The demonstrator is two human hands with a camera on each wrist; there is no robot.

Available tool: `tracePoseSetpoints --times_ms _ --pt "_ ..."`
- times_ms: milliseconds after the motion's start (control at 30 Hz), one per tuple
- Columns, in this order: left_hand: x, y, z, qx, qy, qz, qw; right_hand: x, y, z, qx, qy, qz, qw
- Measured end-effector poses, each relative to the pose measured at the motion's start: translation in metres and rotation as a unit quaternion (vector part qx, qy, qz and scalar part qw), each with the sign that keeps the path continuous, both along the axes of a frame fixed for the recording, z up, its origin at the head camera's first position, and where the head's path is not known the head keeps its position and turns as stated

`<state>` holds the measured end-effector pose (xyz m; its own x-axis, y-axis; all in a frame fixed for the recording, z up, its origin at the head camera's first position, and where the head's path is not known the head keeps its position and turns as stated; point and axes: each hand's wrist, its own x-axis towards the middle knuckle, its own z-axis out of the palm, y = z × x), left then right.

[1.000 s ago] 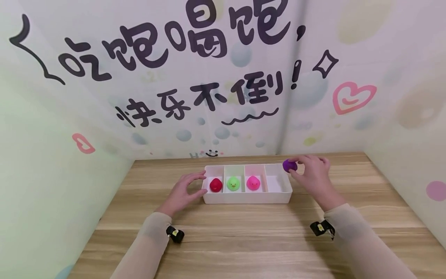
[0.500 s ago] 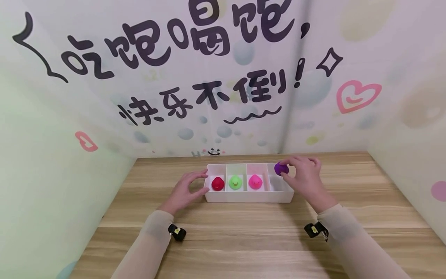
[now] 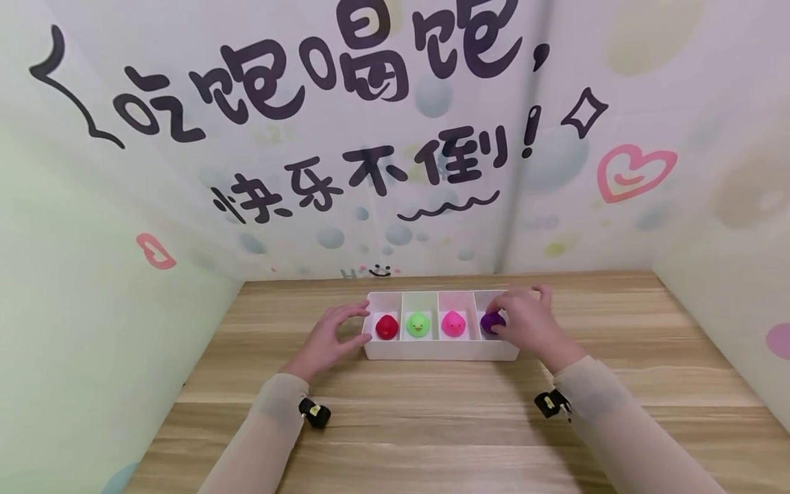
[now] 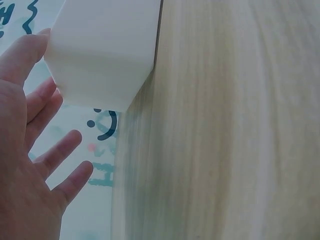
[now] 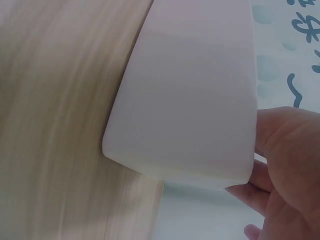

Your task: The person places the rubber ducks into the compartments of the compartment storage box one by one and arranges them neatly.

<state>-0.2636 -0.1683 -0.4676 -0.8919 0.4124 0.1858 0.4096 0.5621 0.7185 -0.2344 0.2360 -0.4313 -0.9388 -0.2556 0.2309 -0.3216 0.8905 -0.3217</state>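
Note:
A white divided box (image 3: 441,350) has several compartments in a row. From left to right sit a red toy (image 3: 387,327), a green toy with a small face (image 3: 418,324) and a pink toy (image 3: 453,324). In the rightmost compartment is a round purple toy (image 3: 492,323), pinched between the thumb and fingers of my right hand (image 3: 529,324). My left hand (image 3: 330,341) touches the box's left end, its thumb near the front corner and fingers near the back. The right wrist view hides the purple toy behind the box wall (image 5: 185,100); my right fingers (image 5: 282,135) reach over the rim.
The box stands on a wood-grain table (image 3: 395,425), towards its far edge. Behind rises a white printed wall (image 3: 370,233) with large black writing, and side walls flank the table. Each wrist carries a small black camera.
My right hand has moved left and down with the purple toy, from beyond the box's right end into the rightmost compartment. The left hand stays at the left end.

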Motion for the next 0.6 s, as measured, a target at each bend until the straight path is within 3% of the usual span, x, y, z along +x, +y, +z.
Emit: tracePoseSetpoints --times_ms 267,600 --pt "0.0012 0.0004 0.0002 0.005 -0.007 0.000 1.0000 -0.0042 -0.0039 0.0019 0.009 -0.050 0.002 0.999" --pt "0.0026 0.0013 0.0046 -0.008 -0.007 0.002 0.9999 -0.0021 -0.0073 0.0035 0.002 -0.049 -0.003 0.999"
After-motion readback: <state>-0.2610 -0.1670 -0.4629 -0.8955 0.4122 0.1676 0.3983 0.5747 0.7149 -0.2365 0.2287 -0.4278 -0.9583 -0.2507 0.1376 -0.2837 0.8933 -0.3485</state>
